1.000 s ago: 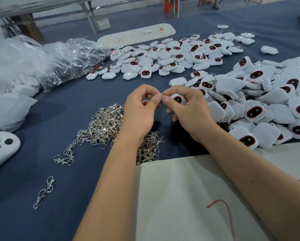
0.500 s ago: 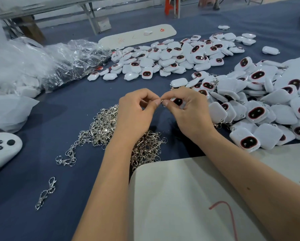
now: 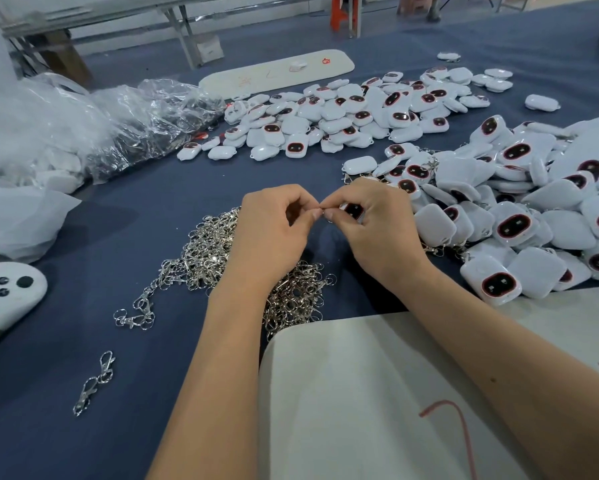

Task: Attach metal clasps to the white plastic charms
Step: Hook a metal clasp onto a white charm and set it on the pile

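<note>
left hand point(image 3: 272, 233) grip: pinches clasp ring | right hand point(image 3: 371, 223) grip: holds charm point(image 3: 353, 211) above desk point(image 3: 152, 209) | change: hands have sunk lower, nearer clasp pile point(image 3: 208, 251) | fingertips meet; ring likely threading on

Clasp pile point(image 3: 208, 251) left of the hands point(image 3: 326, 223), charm heap point(image 3: 533, 202) right, plastic bags point(image 3: 83, 133) far left.

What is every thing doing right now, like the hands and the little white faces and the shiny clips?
left hand: pinching a small metal ring at its fingertips
right hand: gripping one white charm
held white charm: face showing, ring at its edge
pile of metal clasps: loose, tangled heap
near pile of charms: heaped, some with clasps on
far pile of charms: spread flat
clear plastic bag: crumpled, lying down
</note>
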The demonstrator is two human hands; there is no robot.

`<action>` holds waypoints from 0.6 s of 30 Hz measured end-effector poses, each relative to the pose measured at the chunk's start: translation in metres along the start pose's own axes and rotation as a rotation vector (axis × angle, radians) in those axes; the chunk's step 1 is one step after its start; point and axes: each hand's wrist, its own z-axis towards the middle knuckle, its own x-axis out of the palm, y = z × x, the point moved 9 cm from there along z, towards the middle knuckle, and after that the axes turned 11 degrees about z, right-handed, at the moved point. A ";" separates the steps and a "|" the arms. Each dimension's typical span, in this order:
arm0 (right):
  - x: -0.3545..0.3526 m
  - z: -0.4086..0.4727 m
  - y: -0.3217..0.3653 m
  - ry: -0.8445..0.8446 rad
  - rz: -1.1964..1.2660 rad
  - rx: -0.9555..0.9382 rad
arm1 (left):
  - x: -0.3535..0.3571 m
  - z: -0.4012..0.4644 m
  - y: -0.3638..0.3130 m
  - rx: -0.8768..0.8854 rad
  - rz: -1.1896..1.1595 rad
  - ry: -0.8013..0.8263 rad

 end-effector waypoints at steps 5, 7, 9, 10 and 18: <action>-0.001 0.000 0.000 -0.010 -0.042 0.010 | 0.001 0.000 -0.005 0.000 0.073 -0.014; -0.001 -0.001 0.000 -0.012 -0.054 0.008 | 0.001 0.000 -0.006 0.005 0.095 -0.015; -0.001 -0.001 0.000 -0.006 -0.069 0.007 | 0.001 0.000 -0.008 0.013 0.112 -0.005; 0.000 -0.001 0.001 -0.003 -0.074 0.005 | 0.001 0.000 -0.008 0.021 0.115 0.000; 0.000 0.001 -0.013 0.017 0.136 0.110 | -0.006 -0.002 -0.006 0.067 -0.027 -0.039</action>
